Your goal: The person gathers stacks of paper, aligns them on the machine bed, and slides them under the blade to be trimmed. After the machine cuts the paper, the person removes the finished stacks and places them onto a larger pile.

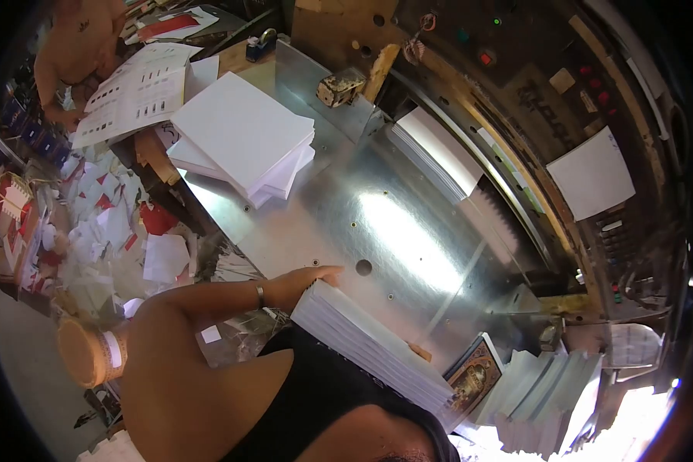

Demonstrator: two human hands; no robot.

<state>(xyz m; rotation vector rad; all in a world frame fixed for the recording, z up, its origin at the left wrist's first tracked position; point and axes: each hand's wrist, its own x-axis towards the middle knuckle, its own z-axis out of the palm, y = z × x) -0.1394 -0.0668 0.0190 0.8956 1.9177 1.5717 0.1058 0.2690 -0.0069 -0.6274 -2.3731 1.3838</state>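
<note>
A thick stack of book blocks (369, 344) lies against the near edge of the metal table, close to my body. My left hand (296, 286) grips its left end, fingers reaching over the far corner. Only the fingertips of my right hand (420, 352) show, curled over the far side of the stack near its right end; the rest of that hand is hidden. Just right of the stack, a book with a dark ornate cover (473, 377) leans beside more paper blocks (543, 396).
A pile of white sheets (242, 131) sits at the table's far left. Another paper stack (439, 150) lies under the machine's bar. Paper scraps (104, 223) cover the floor at left. A tape dispenser (262, 45) stands behind. Another person (77, 46) handles printed sheets (138, 88).
</note>
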